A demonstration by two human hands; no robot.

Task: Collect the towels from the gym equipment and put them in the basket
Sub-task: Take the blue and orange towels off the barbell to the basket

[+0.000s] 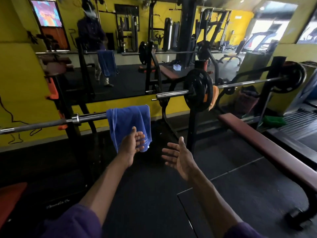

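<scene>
A blue towel [127, 122] hangs folded over the end of a chrome barbell [51, 123] on the left rack. My left hand [134, 143] is stretched out in front of the towel's lower edge, fingers apart, holding nothing. My right hand [178, 157] is open too, palm turned left, a little to the right of the towel and apart from it. An orange cloth [214, 96] is draped over a second barbell beside a black weight plate [197, 91]. No basket is in view.
A long dark red bench [267, 150] runs along the right. A wall mirror [130, 48] behind the racks reflects a person and the blue towel. Black rack uprights [193, 127] stand just beyond my right hand. The floor is black rubber matting [154, 194].
</scene>
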